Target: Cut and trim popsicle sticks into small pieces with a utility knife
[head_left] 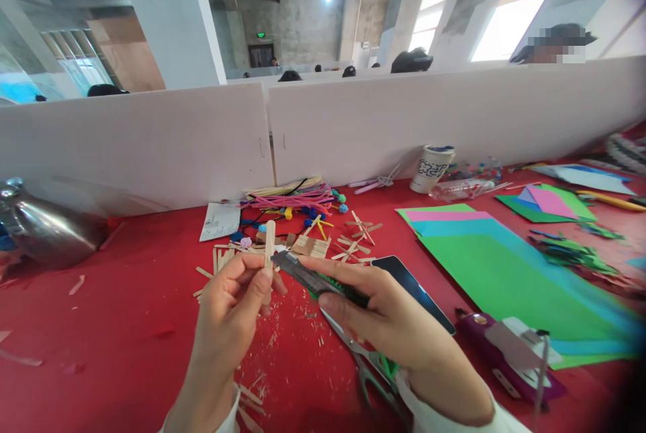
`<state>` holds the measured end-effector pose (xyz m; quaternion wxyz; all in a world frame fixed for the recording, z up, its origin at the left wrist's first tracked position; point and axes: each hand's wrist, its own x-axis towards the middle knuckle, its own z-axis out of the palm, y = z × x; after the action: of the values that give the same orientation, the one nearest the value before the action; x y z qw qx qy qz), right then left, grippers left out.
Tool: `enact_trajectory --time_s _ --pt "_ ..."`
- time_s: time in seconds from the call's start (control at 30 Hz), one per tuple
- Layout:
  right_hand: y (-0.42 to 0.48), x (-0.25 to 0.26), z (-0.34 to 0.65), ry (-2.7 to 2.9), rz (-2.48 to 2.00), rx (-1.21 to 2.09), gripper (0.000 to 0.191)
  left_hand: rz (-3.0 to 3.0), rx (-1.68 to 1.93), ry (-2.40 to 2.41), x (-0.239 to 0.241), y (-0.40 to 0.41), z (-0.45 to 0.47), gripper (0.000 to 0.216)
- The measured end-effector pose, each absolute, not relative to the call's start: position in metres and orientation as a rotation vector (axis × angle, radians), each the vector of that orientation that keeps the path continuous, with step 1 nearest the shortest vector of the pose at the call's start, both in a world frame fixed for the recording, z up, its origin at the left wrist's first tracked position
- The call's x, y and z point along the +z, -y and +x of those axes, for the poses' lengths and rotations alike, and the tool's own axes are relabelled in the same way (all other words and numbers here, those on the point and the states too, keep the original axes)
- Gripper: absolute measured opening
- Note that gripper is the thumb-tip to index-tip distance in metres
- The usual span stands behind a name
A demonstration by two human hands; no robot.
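Note:
Between the fingers and thumb of my left hand (237, 302) a wooden craft stick (270, 238) stands upright. My right hand (366, 302) grips a utility knife (307, 275), its blade tip at the side of the stick. Scissors (371, 379) lie on the red tabletop under my right hand, partly hidden by it. Small wood shavings (287, 339) are scattered on the table below both hands. Behind them are loose craft sticks (217, 261), a joined panel of sticks (309, 246) and crossed sticks (361, 227).
A phone (416, 291) and coloured paper sheets (484, 264) lie to the right, near a purple tool (509, 355). Pipe cleaners (297, 196) and a paper cup (431, 169) are by the white partition (353, 116). A metal jug (50, 224) is at the left.

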<state>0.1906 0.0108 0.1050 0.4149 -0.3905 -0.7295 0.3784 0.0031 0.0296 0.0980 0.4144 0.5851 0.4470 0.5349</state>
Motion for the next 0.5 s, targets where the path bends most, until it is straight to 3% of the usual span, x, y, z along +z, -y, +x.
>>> enact_trajectory --time_s 0.13,0.5 --pt "-0.01 0.106 0.189 1.795 -0.936 1.096 0.042 1.46 1.345 -1.109 0.098 -0.03 0.003 0.018" --pt "0.002 0.104 0.183 1.908 -1.086 0.675 0.048 1.586 1.434 -1.349 0.098 -0.03 0.005 0.023"
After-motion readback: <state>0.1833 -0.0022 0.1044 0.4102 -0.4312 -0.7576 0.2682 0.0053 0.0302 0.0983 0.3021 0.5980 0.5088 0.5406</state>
